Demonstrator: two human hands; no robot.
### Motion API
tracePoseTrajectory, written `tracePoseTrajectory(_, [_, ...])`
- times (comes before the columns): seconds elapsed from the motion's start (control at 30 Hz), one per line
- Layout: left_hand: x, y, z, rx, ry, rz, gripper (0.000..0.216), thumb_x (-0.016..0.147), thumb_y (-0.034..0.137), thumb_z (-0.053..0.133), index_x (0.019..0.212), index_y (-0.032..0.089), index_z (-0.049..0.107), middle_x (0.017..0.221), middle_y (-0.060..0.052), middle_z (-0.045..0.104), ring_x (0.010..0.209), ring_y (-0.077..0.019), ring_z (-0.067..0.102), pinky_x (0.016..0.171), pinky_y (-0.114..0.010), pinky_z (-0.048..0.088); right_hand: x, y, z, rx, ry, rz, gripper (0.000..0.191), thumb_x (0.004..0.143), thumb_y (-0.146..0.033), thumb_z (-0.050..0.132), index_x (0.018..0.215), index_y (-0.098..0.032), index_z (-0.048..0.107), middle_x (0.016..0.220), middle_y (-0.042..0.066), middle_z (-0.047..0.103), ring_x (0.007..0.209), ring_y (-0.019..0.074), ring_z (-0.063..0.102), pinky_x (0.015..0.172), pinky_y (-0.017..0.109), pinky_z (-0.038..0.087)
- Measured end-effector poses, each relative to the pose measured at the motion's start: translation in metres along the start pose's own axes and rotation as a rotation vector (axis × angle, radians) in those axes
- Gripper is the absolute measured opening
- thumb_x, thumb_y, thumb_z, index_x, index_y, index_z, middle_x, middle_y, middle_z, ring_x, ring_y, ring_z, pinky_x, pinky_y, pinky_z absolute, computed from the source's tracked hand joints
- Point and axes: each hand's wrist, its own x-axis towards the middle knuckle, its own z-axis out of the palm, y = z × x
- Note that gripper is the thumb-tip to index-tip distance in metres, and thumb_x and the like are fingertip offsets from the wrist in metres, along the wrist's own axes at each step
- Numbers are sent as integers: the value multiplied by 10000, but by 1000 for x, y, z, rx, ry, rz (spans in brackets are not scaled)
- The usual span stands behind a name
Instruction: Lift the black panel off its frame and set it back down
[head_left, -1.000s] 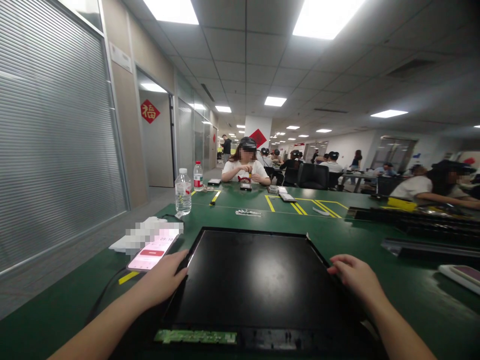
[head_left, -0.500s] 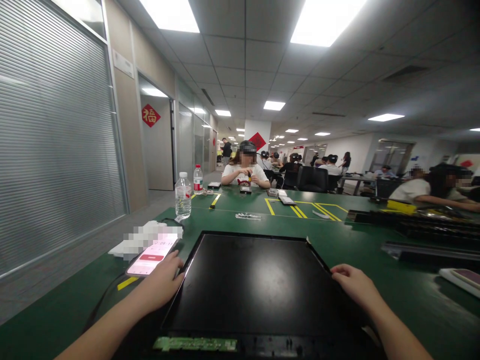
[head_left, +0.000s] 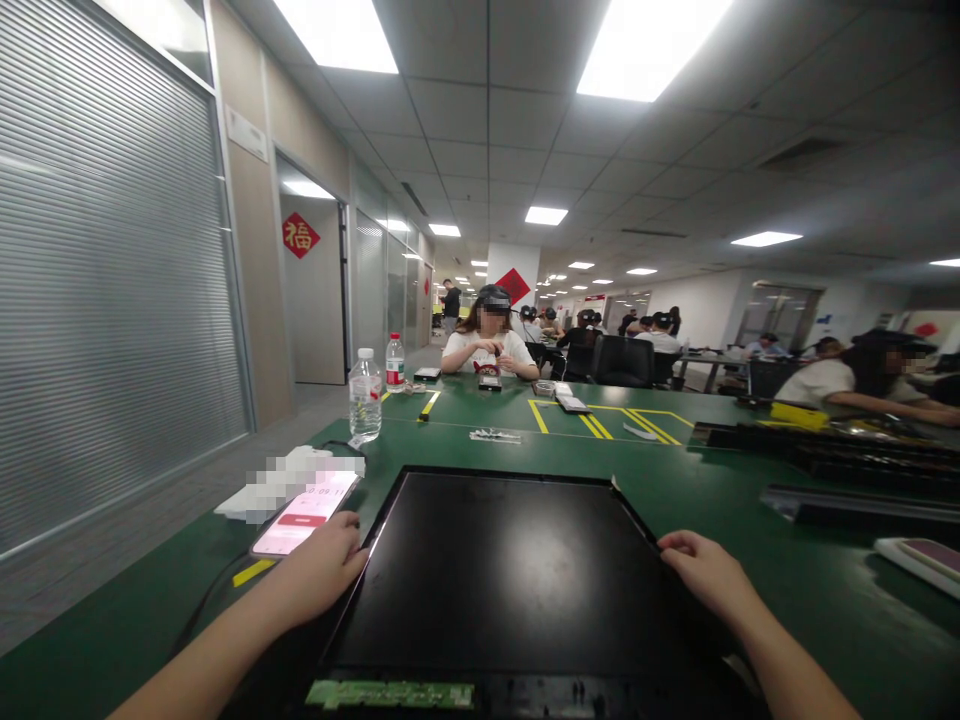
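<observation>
A large flat black panel (head_left: 502, 570) lies on the green table (head_left: 705, 480) in front of me, with a green circuit strip (head_left: 390, 693) along its near edge. My left hand (head_left: 319, 575) grips the panel's left edge, fingers curled round it. My right hand (head_left: 701, 575) rests on the panel's right edge, fingers bent over it. A phone with a pink screen (head_left: 306, 512) lies just beyond my left hand.
Two water bottles (head_left: 365, 395) stand at the back left. Black trays (head_left: 840, 450) and a white-framed device (head_left: 919, 560) lie to the right. A person (head_left: 489, 340) sits across the table; others work at the right and behind. A shuttered wall runs along the left.
The view has tipped slightly; both hands sit a little lower in frame on the panel's edges. Their grip looks the same.
</observation>
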Motion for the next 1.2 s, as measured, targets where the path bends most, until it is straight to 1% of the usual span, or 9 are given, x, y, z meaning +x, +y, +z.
tracePoseTrajectory(0.2, [-2, 0, -1, -19, -14, 25, 252, 757, 311, 427, 567, 193, 542, 1090, -137, 562, 949, -239, 570, 890, -361, 396, 0, 1, -1, 0, 3, -6, 214, 660, -277, 489, 792, -228, 651, 819, 27, 686, 766, 188, 612, 659, 264, 411])
tracePoseTrajectory(0.33, [-2, 3, -2, -39, 24, 41, 230, 748, 270, 424, 552, 199, 521, 1058, -130, 577, 925, -232, 563, 860, -337, 395, -1, -1, -2, -4, 12, -10, 205, 655, -279, 497, 776, -229, 655, 794, 22, 687, 737, 182, 613, 632, 255, 408])
tracePoseTrajectory(0.43, [0, 3, -1, -44, 67, 7, 196, 739, 258, 421, 558, 209, 478, 875, -88, 612, 795, -216, 576, 726, -313, 414, 0, 0, -3, -2, 6, -14, 218, 657, -285, 491, 784, -224, 657, 777, 23, 684, 718, 181, 610, 617, 257, 405])
tracePoseTrajectory(0.5, [1, 2, 0, -59, 79, -30, 171, 743, 266, 408, 588, 216, 459, 695, -32, 586, 675, -200, 563, 620, -291, 391, 2, 1, -4, 15, 8, -25, 213, 656, -282, 493, 777, -222, 658, 765, 24, 684, 708, 177, 609, 613, 254, 405])
tracePoseTrajectory(0.57, [3, 2, 0, -96, 96, -54, 164, 743, 281, 408, 594, 219, 436, 597, 10, 538, 610, -187, 541, 568, -272, 356, 3, 3, -4, 31, 7, -25, 205, 650, -282, 503, 770, -225, 659, 767, 21, 685, 707, 176, 609, 613, 253, 406])
tracePoseTrajectory(0.73, [4, 7, -3, -211, 164, -82, 189, 710, 301, 455, 548, 219, 402, 538, 43, 483, 581, -169, 502, 554, -251, 321, 6, 6, -4, 20, -7, -22, 193, 655, -296, 504, 759, -236, 654, 769, 20, 683, 721, 184, 612, 614, 263, 407])
tracePoseTrajectory(0.9, [4, 13, -8, -282, 189, -92, 215, 710, 332, 486, 545, 220, 407, 543, 41, 498, 594, -174, 510, 564, -250, 335, 5, 7, -6, 14, -10, -19, 199, 659, -295, 493, 762, -244, 656, 773, 26, 683, 733, 193, 609, 636, 277, 409])
tracePoseTrajectory(1.1, [2, 21, -12, -597, 259, -182, 311, 688, 482, 546, 587, 208, 436, 494, 68, 479, 512, -132, 495, 520, -223, 348, 3, 4, -9, 14, -13, -4, 224, 655, -300, 484, 779, -231, 656, 755, 23, 673, 694, 177, 600, 612, 264, 400])
tracePoseTrajectory(1.2, [1, 27, -11, -760, 238, -251, 323, 643, 504, 593, 646, 209, 461, 534, 72, 537, 531, -127, 528, 527, -216, 372, 2, 3, -9, 14, -28, -11, 232, 665, -303, 473, 787, -230, 656, 758, 24, 669, 696, 174, 600, 611, 261, 400])
